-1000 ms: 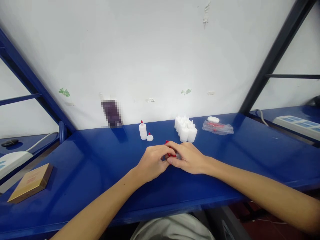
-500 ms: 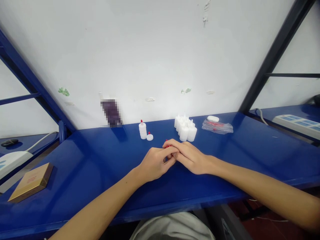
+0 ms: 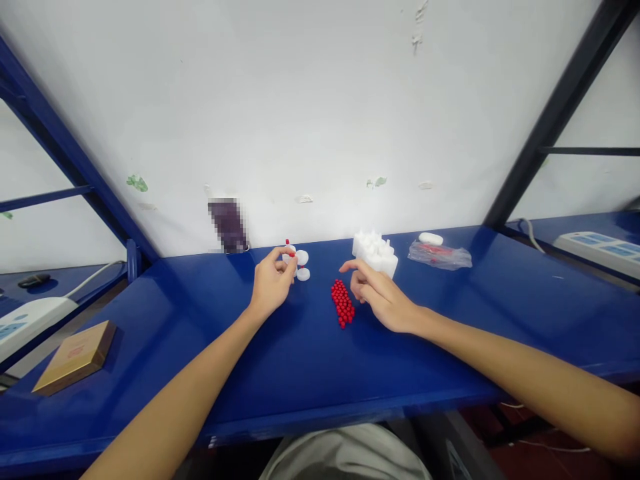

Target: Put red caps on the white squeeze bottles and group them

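My left hand (image 3: 274,280) pinches a white bottle lid with a red tip (image 3: 302,257), held sideways just above the table. Another white lid (image 3: 303,274) lies below it. Behind my left fingers stands a white squeeze bottle (image 3: 287,250) with a red tip, mostly hidden. My right hand (image 3: 377,293) hovers right of a patch of small red caps (image 3: 343,303), index finger stretched out and the others loosely bent. Nothing shows in it. Several white squeeze bottles (image 3: 375,255) stand in a cluster just behind my right hand, which covers part of them.
A clear plastic bag with red pieces (image 3: 439,255) lies at the back right, a white oval object (image 3: 431,239) behind it. A gold box (image 3: 75,357) sits on the left of the blue table (image 3: 280,373). A blurred dark rectangle (image 3: 229,225) stands against the wall.
My hands, together over the red caps before, have parted and uncovered them. The left moved left and back to the bottle with the lid; the right drew slightly right, index finger extended.
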Demonstrator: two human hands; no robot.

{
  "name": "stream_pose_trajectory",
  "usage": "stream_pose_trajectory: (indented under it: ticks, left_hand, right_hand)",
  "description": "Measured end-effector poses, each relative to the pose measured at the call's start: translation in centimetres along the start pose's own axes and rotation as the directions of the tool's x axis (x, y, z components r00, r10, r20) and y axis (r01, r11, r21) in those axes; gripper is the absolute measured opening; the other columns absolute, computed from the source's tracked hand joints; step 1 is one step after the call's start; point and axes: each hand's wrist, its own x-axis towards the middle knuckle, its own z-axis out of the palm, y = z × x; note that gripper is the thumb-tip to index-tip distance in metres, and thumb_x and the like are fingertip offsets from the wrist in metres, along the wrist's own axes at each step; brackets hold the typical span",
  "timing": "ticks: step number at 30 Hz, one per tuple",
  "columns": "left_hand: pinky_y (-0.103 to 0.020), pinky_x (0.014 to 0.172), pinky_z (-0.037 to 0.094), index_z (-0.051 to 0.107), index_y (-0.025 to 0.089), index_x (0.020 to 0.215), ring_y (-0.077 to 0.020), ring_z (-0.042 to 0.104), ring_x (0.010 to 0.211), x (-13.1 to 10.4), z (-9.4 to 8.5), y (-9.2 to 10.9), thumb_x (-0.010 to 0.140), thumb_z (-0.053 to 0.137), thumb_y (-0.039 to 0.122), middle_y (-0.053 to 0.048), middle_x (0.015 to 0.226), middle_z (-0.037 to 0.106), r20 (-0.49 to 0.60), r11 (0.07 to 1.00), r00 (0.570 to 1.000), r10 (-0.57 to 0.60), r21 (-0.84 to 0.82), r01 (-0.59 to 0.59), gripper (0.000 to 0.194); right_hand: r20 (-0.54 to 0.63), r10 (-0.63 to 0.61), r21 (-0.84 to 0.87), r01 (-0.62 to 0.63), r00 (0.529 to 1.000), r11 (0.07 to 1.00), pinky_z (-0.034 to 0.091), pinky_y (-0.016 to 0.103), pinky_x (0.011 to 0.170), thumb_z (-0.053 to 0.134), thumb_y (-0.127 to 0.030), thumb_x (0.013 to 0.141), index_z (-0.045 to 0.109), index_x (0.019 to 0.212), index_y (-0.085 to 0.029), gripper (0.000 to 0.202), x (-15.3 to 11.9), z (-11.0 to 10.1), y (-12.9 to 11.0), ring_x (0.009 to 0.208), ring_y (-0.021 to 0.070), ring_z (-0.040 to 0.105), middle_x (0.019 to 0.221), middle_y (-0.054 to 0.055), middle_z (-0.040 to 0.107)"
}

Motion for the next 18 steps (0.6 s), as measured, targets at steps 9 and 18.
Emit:
stream_pose_trajectory:
  ticks: [9,18]
  left_hand:
    - [-0.024,0.060,0.041,0.067,0.019,0.116,-0.0145,0.055,0.051,0.9,0.0,-2.0,0.094,0.047,0.041,0.003,0.055,0.060,0.142,0.935,0.981,0.134,0.311,-0.172,0.037]
    - [-0.023,0.064,0.040,0.061,0.020,0.125,-0.0136,0.057,0.058,0.6,-0.1,-1.9,0.095,0.047,0.032,0.003,0.064,0.062,0.214,0.880,0.957,0.198,0.391,-0.270,0.036]
  right_hand:
    - [0.032,-0.029,-0.051,0.030,0.999,0.998,0.036,0.025,0.057,0.041,-0.014,0.091,0.056,0.094,-0.018,0.016,0.0,0.2,-0.6,0.055,0.0101,0.047,0.065,-0.004,0.054]
    - [-0.085,0.023,-0.039,-0.026,0.996,0.999,0.035,0.024,0.052,0.070,-0.033,0.076,0.061,0.080,-0.017,0.018,-0.2,0.5,-0.9,0.047,0.0083,0.039,0.051,-0.008,0.043]
